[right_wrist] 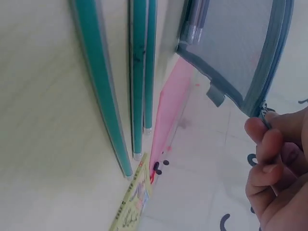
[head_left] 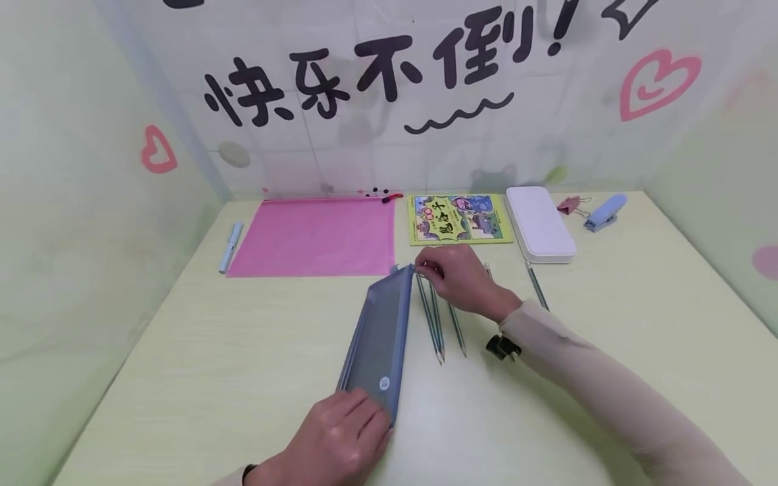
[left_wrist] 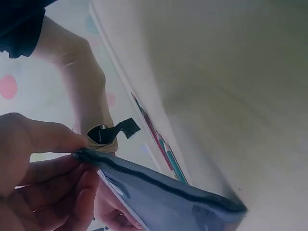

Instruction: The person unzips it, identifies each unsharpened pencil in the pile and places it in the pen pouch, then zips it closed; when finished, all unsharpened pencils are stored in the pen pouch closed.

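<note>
**Pouch held at both ends on the yellow-green table**

Hands work at opposite ends of a blue-grey mesh zipper pouch (head_left: pixel 378 337), which stands on its long edge on the table (head_left: pixel 182 378), running from the near middle away toward the back wall. The left hand (head_left: pixel 340 439) is at the near end: its thumb and curled fingers pinch the pouch's corner, as the left wrist view shows, with the dark zipper line running away from the grip. The right hand (head_left: pixel 458 277) is at the far end, its fingertips (right_wrist: pixel 262 144) closed together on the small zipper pull at the top corner of the pouch; the right wrist view shows the pull caught between thumb and forefinger, the mesh panel just to the left of them.

Just right of the pouch, under the right hand and wrist, lie several teal pencils (head_left: pixel 434 324) side by side on the table, close to the pouch but whether touching it cannot be told. One more pencil (head_left: pixel 537 287) lies apart, further right. A black binder clip (head_left: pixel 502 347) sits beside the right forearm.

Along the back of the table are a pale blue pen (head_left: pixel 231 247), a pink zip folder (head_left: pixel 316 236), a cartoon booklet (head_left: pixel 458 219), a white case (head_left: pixel 539 223), a pink clip (head_left: pixel 570 204) and a blue stapler (head_left: pixel 604 212).
</note>
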Available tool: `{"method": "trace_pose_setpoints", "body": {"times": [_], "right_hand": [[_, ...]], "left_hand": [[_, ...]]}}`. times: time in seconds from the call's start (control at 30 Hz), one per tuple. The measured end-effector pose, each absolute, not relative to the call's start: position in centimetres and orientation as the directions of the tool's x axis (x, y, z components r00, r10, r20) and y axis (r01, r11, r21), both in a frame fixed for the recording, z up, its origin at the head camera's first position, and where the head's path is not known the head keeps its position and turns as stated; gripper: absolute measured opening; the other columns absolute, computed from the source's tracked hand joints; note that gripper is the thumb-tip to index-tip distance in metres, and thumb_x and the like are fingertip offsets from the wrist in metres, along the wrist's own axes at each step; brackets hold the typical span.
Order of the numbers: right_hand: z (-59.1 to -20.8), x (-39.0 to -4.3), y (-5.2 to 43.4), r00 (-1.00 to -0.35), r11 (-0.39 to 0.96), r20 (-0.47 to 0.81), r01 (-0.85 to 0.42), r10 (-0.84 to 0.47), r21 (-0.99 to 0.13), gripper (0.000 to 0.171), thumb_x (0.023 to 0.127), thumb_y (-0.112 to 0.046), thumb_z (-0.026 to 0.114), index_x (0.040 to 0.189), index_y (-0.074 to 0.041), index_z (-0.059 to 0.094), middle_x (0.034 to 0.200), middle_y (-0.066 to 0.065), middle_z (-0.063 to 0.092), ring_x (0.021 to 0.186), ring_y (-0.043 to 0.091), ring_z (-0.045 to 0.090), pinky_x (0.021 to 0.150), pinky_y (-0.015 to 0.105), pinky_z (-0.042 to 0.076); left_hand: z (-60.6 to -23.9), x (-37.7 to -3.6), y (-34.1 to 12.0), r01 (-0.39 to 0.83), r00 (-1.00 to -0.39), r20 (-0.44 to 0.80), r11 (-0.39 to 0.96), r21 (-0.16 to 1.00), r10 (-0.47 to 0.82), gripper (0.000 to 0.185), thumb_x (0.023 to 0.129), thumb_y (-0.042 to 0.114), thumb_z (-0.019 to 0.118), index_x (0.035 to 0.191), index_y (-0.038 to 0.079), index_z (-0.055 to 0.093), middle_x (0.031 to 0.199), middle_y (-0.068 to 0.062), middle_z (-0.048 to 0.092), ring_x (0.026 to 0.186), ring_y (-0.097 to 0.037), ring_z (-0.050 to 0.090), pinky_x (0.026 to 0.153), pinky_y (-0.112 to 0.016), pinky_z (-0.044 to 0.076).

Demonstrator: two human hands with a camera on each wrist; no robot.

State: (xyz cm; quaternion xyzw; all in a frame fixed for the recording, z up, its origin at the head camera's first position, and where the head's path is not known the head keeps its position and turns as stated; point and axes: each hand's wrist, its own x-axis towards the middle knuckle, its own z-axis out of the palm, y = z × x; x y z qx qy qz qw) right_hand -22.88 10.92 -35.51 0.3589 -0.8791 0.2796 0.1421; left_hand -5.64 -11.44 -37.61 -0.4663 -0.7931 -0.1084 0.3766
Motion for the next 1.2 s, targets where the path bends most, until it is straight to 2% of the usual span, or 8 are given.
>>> {"method": "trace_pose_setpoints", "body": {"times": [0.2,0.37,0.43,0.6,0.73,0.83,1.0,1.2], "right_hand": [[-35.7,-22.8,11.8,-0.713,0.592,0.424,-0.701,-0.559,-0.397,0.005,0.093,-0.008,0.07,0.097,-0.008,0.074,0.09,0.004,0.076,0.073,0.011,0.063,0.067,0.027,0.054],[-35.6,-23.2,12.8,-0.769,0.561,0.356,-0.634,-0.531,-0.533,0.007,0.094,-0.008,0.069,0.099,-0.01,0.074,0.096,0.004,0.075,0.078,0.015,0.068,0.064,0.027,0.053],[-35.6,-23.3,13.3,-0.8,0.544,0.312,-0.583,-0.512,-0.603,0.008,0.094,-0.007,0.068,0.1,-0.01,0.074,0.095,0.006,0.076,0.075,0.02,0.07,0.061,0.025,0.051],[-35.8,-22.6,14.0,-0.841,0.536,0.234,-0.499,-0.487,-0.681,0.007,0.094,-0.007,0.069,0.098,-0.007,0.074,0.087,0.012,0.075,0.069,0.024,0.069,0.054,0.023,0.046],[-36.2,-21.3,14.1,-0.791,0.535,0.238,-0.569,-0.564,-0.624,0.003,0.092,-0.008,0.071,0.092,-0.007,0.073,0.084,0.004,0.073,0.068,0.009,0.061,0.056,0.021,0.048],[-36.3,-20.2,13.7,-0.73,0.51,0.232,-0.634,-0.643,-0.581,0.002,0.091,-0.009,0.073,0.089,-0.01,0.072,0.083,-0.003,0.071,0.07,0.003,0.058,0.062,0.021,0.05],[-36.3,-18.7,12.1,-0.642,0.487,0.149,-0.693,-0.752,-0.532,0.011,0.09,-0.012,0.074,0.082,-0.015,0.068,0.077,-0.008,0.067,0.069,0.001,0.057,0.065,0.018,0.051],[-36.8,-18.0,10.7,-0.637,0.535,0.021,-0.664,-0.771,-0.522,0.018,0.09,-0.014,0.075,0.075,-0.017,0.065,0.072,-0.01,0.065,0.064,-0.001,0.055,0.063,0.016,0.049]], "left_hand": [[-37.5,-5.1,-11.8,0.824,-0.318,0.664,0.543,-0.159,0.677,0.037,0.099,0.011,0.043,0.07,0.013,0.065,0.065,0.007,0.063,0.063,-0.006,0.057,0.054,-0.017,0.05],[-36.6,-4.8,-13.0,0.745,-0.485,0.616,0.662,-0.079,0.62,0.001,0.073,0.014,0.072,0.073,0.015,0.072,0.071,0.005,0.068,0.066,-0.009,0.061,0.057,-0.023,0.054],[-36.3,-4.9,-13.6,0.673,-0.564,0.602,0.737,-0.061,0.565,0.013,0.063,0.015,0.078,0.076,0.015,0.073,0.074,0.003,0.07,0.068,-0.011,0.063,0.057,-0.026,0.056],[-36.1,-5.9,-15.9,0.503,-0.7,0.57,0.864,-0.034,0.43,0.015,0.066,0.009,0.078,0.081,0.012,0.073,0.079,-0.002,0.07,0.064,-0.011,0.064,0.053,-0.025,0.054],[-36.4,-6.7,-18.3,0.438,-0.763,0.549,0.898,0.049,0.342,0.023,0.063,0.0,0.083,0.079,0.012,0.071,0.079,-0.001,0.067,0.057,-0.005,0.063,0.048,-0.019,0.049],[-36.6,-7.4,-20.0,0.394,-0.824,0.491,0.909,0.139,0.282,0.027,0.063,-0.004,0.085,0.078,0.012,0.071,0.08,0.0,0.067,0.059,-0.005,0.067,0.051,-0.017,0.051],[-36.3,-8.8,-22.6,0.224,-0.963,0.227,0.895,0.386,0.143,0.017,0.076,0.002,0.08,0.083,0.015,0.073,0.088,0.0,0.07,0.069,-0.01,0.074,0.061,-0.023,0.058],[-36.5,-10.3,-24.2,0.054,-0.995,-0.046,0.862,0.504,0.09,0.006,0.089,0.016,0.073,0.094,0.014,0.073,0.103,-0.007,0.072,0.082,-0.018,0.076,0.068,-0.03,0.058]]}}
